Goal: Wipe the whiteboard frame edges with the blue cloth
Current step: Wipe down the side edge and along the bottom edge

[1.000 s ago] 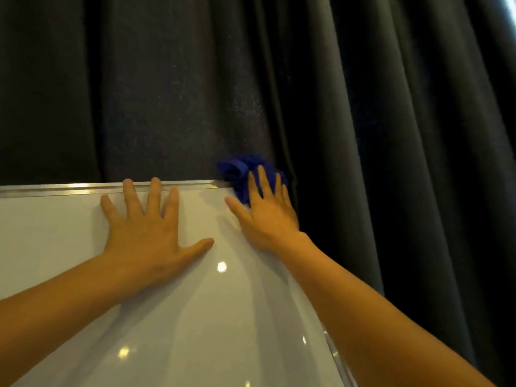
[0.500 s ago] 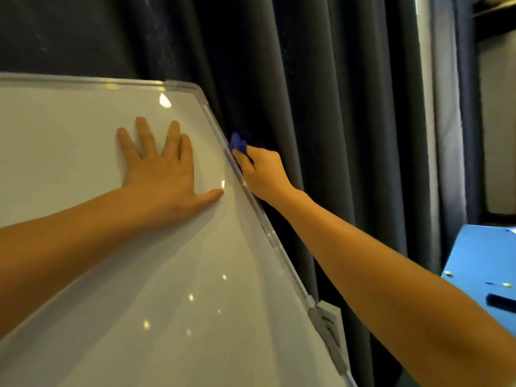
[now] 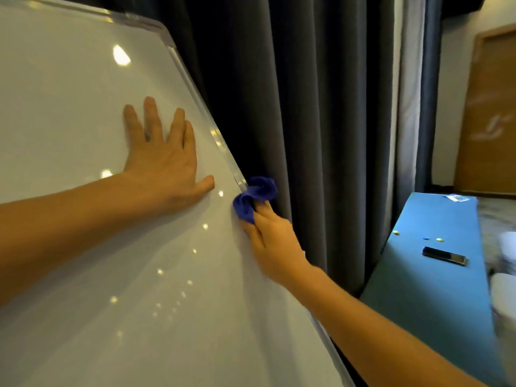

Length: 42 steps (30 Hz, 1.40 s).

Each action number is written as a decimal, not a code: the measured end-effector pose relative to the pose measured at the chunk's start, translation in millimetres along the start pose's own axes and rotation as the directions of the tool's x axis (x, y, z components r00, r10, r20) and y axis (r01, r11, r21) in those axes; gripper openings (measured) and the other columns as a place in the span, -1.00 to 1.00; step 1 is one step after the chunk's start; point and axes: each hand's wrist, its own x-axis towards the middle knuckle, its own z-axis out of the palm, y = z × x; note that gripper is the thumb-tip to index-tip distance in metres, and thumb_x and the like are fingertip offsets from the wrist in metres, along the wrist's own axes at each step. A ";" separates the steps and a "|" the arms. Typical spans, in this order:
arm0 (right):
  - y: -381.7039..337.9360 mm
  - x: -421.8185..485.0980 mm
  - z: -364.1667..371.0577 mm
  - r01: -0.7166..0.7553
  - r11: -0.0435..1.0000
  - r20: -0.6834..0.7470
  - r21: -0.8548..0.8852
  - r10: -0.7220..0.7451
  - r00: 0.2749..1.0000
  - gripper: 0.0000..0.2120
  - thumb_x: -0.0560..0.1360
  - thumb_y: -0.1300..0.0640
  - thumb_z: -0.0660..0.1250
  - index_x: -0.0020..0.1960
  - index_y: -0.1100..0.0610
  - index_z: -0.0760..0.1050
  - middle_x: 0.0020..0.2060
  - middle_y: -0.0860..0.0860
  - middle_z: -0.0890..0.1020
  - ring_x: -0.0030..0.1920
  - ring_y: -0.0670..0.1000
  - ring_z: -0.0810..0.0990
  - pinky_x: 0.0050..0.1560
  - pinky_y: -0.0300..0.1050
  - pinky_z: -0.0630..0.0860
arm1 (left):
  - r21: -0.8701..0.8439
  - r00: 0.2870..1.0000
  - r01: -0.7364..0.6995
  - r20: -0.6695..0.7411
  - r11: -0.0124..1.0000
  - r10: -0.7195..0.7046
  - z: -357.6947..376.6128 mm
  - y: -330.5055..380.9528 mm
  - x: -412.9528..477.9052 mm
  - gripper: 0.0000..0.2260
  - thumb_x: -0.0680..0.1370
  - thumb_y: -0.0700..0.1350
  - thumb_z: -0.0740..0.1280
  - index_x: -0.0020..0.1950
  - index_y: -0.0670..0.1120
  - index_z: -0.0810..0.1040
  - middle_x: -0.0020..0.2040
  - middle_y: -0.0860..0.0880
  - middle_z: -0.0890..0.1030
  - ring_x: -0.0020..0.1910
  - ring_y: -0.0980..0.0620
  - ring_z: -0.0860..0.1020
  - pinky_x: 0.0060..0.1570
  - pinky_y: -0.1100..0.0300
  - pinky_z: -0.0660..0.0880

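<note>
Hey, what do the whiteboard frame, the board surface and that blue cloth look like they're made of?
Whiteboard frame: looks like silvery metal, probably aluminium, with bright streaky glints along the edge. Board surface: smooth glossy white coating, mirroring ceiling lights as sharp spots; what lies beneath can't be told. Blue cloth: soft matte fabric, possibly microfibre, bunched in folds in the right hand.

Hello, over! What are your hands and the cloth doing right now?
Left hand flat on whiteboard. Right hand pressing blue cloth against right frame edge. Nothing in the way.
</note>
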 end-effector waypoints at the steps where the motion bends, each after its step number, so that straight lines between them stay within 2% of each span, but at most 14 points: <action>1: 4.3 -22.9 6.1 -0.048 0.999 -0.010 0.012 0.048 0.999 -0.65 0.63 0.14 0.18 0.41 0.13 0.39 0.37 -0.02 0.44 0.22 -0.19 0.40 0.35 -0.40 0.23 | -0.019 1.000 -0.021 0.003 1.000 0.021 0.5 7.2 -1.1 -0.01 0.32 0.46 -0.30 0.57 -0.17 -0.10 0.60 -0.20 -0.08 0.50 -0.45 -0.21 0.35 -0.47 -0.23; 3: 9.9 -60.4 19.8 -0.135 0.989 -0.023 0.065 0.137 0.990 -0.70 0.63 0.15 0.18 0.34 0.14 0.44 0.21 -0.05 0.54 0.08 -0.28 0.39 0.24 -0.49 0.27 | -0.065 0.994 -0.110 0.011 0.992 0.111 1.2 29.5 -5.8 -0.07 0.37 0.44 -0.22 0.58 -0.12 -0.07 0.60 -0.20 -0.08 0.52 -0.39 -0.19 0.36 -0.49 -0.19; 8: 45.8 -154.6 39.7 -0.430 0.884 -0.038 0.182 0.443 0.896 -0.65 0.62 0.05 0.18 0.39 0.00 0.43 0.23 -0.14 0.54 0.15 -0.18 0.47 0.20 -0.52 0.26 | -0.084 0.910 -0.401 0.082 0.912 0.407 12.8 100.3 -49.6 -0.14 0.45 0.44 -0.16 0.58 -0.08 -0.15 0.60 -0.20 -0.17 0.53 -0.36 -0.24 0.34 -0.49 -0.24; 11: 86.3 -209.1 35.7 -0.597 0.709 -0.248 0.375 0.698 0.672 -0.83 0.54 0.30 0.33 0.12 0.26 0.55 -0.05 0.11 0.56 -0.07 -0.04 0.50 0.06 -0.21 0.52 | -0.062 0.842 -0.523 0.120 0.850 0.526 15.5 130.2 -79.5 -0.14 0.47 0.44 -0.15 0.57 -0.11 -0.21 0.59 -0.23 -0.23 0.51 -0.39 -0.28 0.32 -0.50 -0.26; 14: 110.0 -250.9 31.4 -0.716 0.581 -0.396 0.387 0.806 0.440 -0.75 0.36 0.44 0.48 -0.04 0.41 0.46 -0.20 0.26 0.49 -0.15 0.10 0.47 -0.12 -0.10 0.50 | -0.051 0.789 -0.594 0.153 0.802 0.595 16.8 150.7 -108.4 -0.12 0.48 0.43 -0.13 0.55 -0.18 -0.22 0.57 -0.29 -0.26 0.48 -0.46 -0.31 0.30 -0.51 -0.29; 15: 109.2 -254.7 33.5 -0.699 0.572 -0.372 0.428 0.817 0.441 -0.74 0.39 0.35 0.49 -0.01 0.37 0.48 -0.16 0.19 0.53 -0.10 0.11 0.51 -0.04 -0.03 0.50 | -0.045 0.785 -0.600 0.161 0.799 0.599 16.7 156.9 -117.1 -0.11 0.49 0.43 -0.13 0.55 -0.20 -0.23 0.55 -0.32 -0.27 0.46 -0.48 -0.32 0.30 -0.51 -0.29; 17: 96.1 -242.8 41.5 -0.697 0.649 -0.282 0.305 0.760 0.585 -0.67 0.52 0.22 0.37 0.26 0.26 0.51 0.15 0.08 0.55 0.21 0.11 0.49 0.31 0.02 0.39 | -0.036 0.795 -0.583 0.180 0.812 0.579 16.3 164.6 -129.4 -0.09 0.49 0.44 -0.13 0.53 -0.23 -0.27 0.52 -0.37 -0.32 0.43 -0.52 -0.35 0.31 -0.51 -0.29; 19: 86.0 -214.3 46.7 -0.682 0.693 -0.169 0.235 0.720 0.673 -0.53 0.61 0.12 0.21 0.50 0.11 0.24 0.47 -0.01 0.30 0.52 0.07 0.17 0.53 -0.05 0.02 | -0.028 0.804 -0.569 0.191 0.822 0.563 14.9 170.2 -135.7 -0.08 0.48 0.44 -0.13 0.53 -0.22 -0.31 0.50 -0.38 -0.36 0.40 -0.54 -0.38 0.29 -0.52 -0.32; 23: 73.8 -167.1 54.1 -0.510 0.857 -0.200 0.080 0.515 0.834 -0.45 0.60 -0.19 0.01 0.54 -0.20 -0.06 0.55 -0.22 0.00 0.53 -0.18 -0.15 0.45 -0.22 -0.32 | -0.047 0.789 -0.582 0.210 0.812 0.577 14.2 176.6 -139.2 -0.09 0.48 0.44 -0.16 0.50 -0.22 -0.35 0.51 -0.37 -0.35 0.40 -0.52 -0.41 0.27 -0.52 -0.38; 27: 99.0 -221.5 68.7 -0.591 0.804 -0.167 -0.071 0.574 0.802 -0.33 0.44 -0.47 -0.15 0.35 -0.37 -0.51 0.42 -0.42 -0.42 0.42 -0.31 -0.47 0.44 -0.21 -0.37 | 0.000 0.785 -0.598 0.205 0.802 0.585 19.0 181.4 -141.5 -0.06 0.46 0.46 -0.17 0.40 -0.28 -0.44 0.49 -0.41 -0.36 0.40 -0.54 -0.39 0.26 -0.55 -0.34; 32: 134.3 -284.4 70.0 -0.822 0.535 -0.019 -0.196 0.836 0.548 -0.20 0.55 -0.31 0.07 0.36 -0.06 -0.50 0.55 -0.04 -0.32 0.52 -0.02 -0.35 0.51 0.01 -0.28 | 0.011 0.777 -0.602 0.236 0.798 0.583 24.5 187.2 -141.7 -0.06 0.44 0.47 -0.22 0.43 -0.30 -0.38 0.48 -0.43 -0.36 0.37 -0.56 -0.44 0.25 -0.56 -0.32; 34: 126.6 -266.7 68.6 -0.808 0.576 -0.012 -0.124 0.814 0.581 -0.20 0.54 -0.31 0.06 0.33 -0.10 -0.54 0.53 -0.08 -0.36 0.51 -0.03 -0.39 0.49 -0.03 -0.34 | -0.007 0.749 -0.630 0.257 0.777 0.610 25.4 194.1 -147.3 -0.08 0.46 0.46 -0.21 0.46 -0.26 -0.37 0.46 -0.42 -0.41 0.35 -0.55 -0.47 0.23 -0.57 -0.34; 38: 101.0 -220.6 75.4 -0.568 0.823 -0.060 -0.004 0.567 0.822 -0.32 0.48 -0.45 -0.17 0.41 -0.30 -0.49 0.47 -0.32 -0.42 0.45 -0.19 -0.49 0.35 -0.30 -0.57 | -0.098 0.646 -0.689 0.366 0.718 0.669 30.1 220.2 -175.0 -0.11 0.46 0.46 -0.22 0.37 -0.19 -0.57 0.37 -0.33 -0.57 0.26 -0.52 -0.59 0.15 -0.57 -0.48; 42: 127.6 -258.3 69.3 -0.615 0.789 -0.038 -0.006 0.614 0.788 -0.39 0.48 -0.45 -0.22 0.39 -0.39 -0.47 0.46 -0.36 -0.42 0.46 -0.16 -0.49 0.42 -0.19 -0.51 | -0.012 0.642 -0.720 0.369 0.694 0.672 29.2 232.4 -176.0 -0.07 0.43 0.49 -0.25 0.34 -0.24 -0.55 0.40 -0.39 -0.52 0.28 -0.59 -0.52 0.15 -0.62 -0.42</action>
